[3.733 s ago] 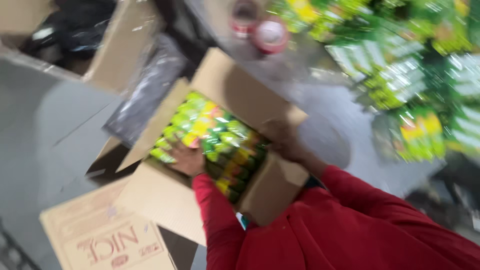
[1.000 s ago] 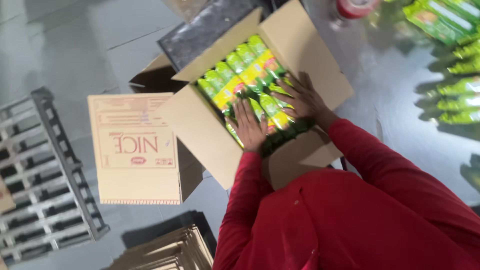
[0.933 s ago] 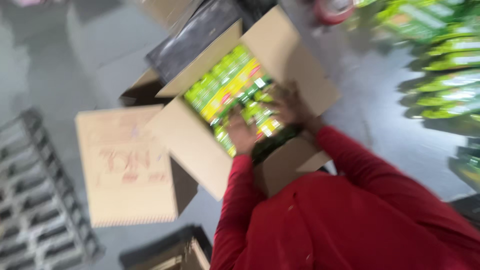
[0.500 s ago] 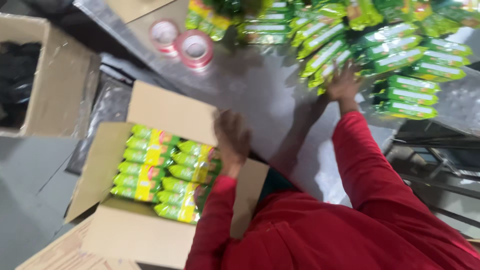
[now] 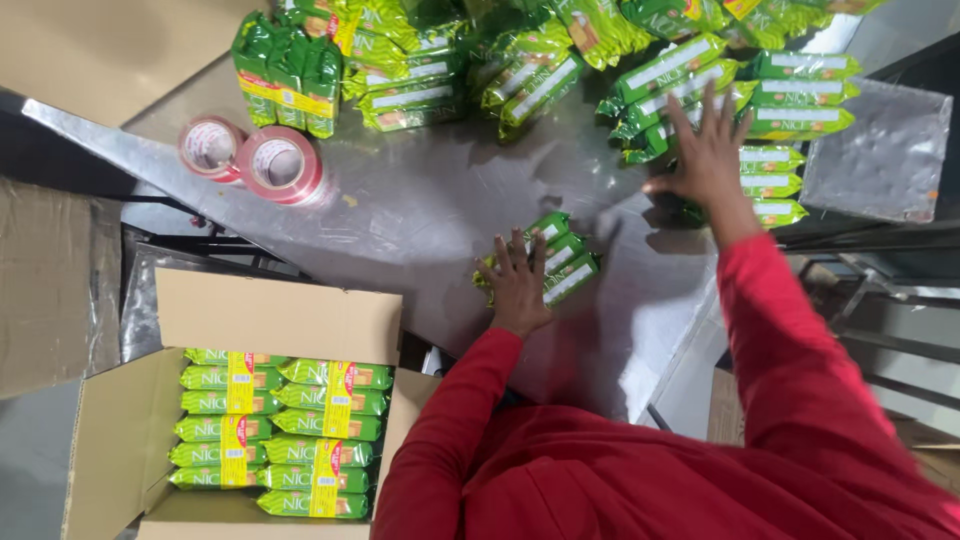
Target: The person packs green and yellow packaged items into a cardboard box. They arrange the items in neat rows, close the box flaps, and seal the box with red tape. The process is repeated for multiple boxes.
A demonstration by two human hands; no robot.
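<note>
The left hand (image 5: 518, 283) lies flat, fingers spread, on a small cluster of green foil snack packets (image 5: 556, 257) in the middle of the shiny metal desk (image 5: 420, 215). The palm covers the near ends of these packets, so how many lie under it cannot be counted. The right hand (image 5: 706, 158) is stretched further out, fingers splayed wide and open, pressing on a stack of long green packets with white label strips (image 5: 790, 125) at the desk's far right. It grips nothing; whether the fingertips curl round a packet edge is hard to make out.

A heap of more green and yellow packets (image 5: 450, 60) runs along the far side of the desk, its top cut off by the frame. Two rolls of red-and-white packing tape (image 5: 255, 158) lie side by side near the desk's left corner. Below the desk edge stands an open brown cardboard box (image 5: 110, 440) filled with green packets banded in yellow (image 5: 285, 435), laid in neat rows; the box's lower part runs out of view. Both arms wear red sleeves (image 5: 800, 350), and the red torso hides the floor beneath. A crinkled silver sheet (image 5: 885, 150) lies beside the desk at right.
</note>
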